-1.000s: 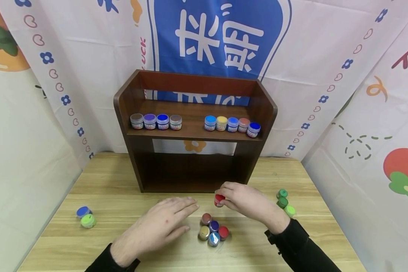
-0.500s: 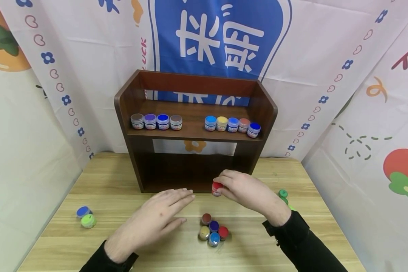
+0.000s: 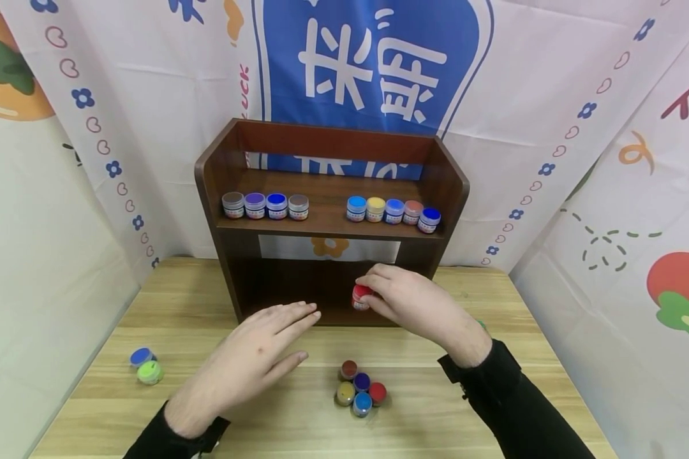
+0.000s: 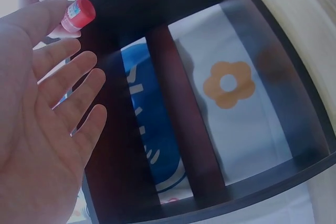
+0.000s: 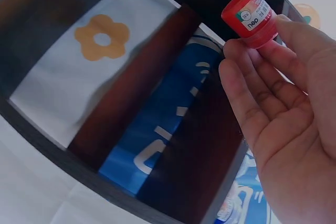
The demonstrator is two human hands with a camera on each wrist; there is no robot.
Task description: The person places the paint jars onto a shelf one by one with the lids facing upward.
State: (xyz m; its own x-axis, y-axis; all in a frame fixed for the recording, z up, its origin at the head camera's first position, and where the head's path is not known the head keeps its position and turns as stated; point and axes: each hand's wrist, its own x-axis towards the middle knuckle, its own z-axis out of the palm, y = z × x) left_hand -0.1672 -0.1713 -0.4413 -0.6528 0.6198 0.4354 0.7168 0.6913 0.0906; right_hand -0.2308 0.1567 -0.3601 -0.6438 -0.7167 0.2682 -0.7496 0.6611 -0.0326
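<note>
Between thumb and fingers, my right hand [image 3: 416, 303] pinches a small red paint jar [image 3: 360, 297] in front of the lower opening of a dark brown wooden shelf [image 3: 327, 234]. A white printed label faces the camera on the red paint jar [image 5: 249, 17] in the right wrist view. My left hand [image 3: 252, 357] hovers with straight fingers, holding nothing, left of the right hand and before the shelf. Below the hands, a cluster of several paint jars stands on the table: brown [image 3: 349, 369], dark blue [image 3: 362, 382], red [image 3: 377, 393], yellow [image 3: 346, 394] and blue [image 3: 362, 403].
On the upper board, a row of jars starts at a brown one [image 3: 233, 204] on the left, and another ends at a blue one [image 3: 429, 220] on the right. A blue jar [image 3: 142, 357] and a light green jar [image 3: 150, 372] stand at the table's left.
My right hand has lifted the red paint jar up and forward, from above the table to the shelf's lower opening. My left hand has drifted up and left.
</note>
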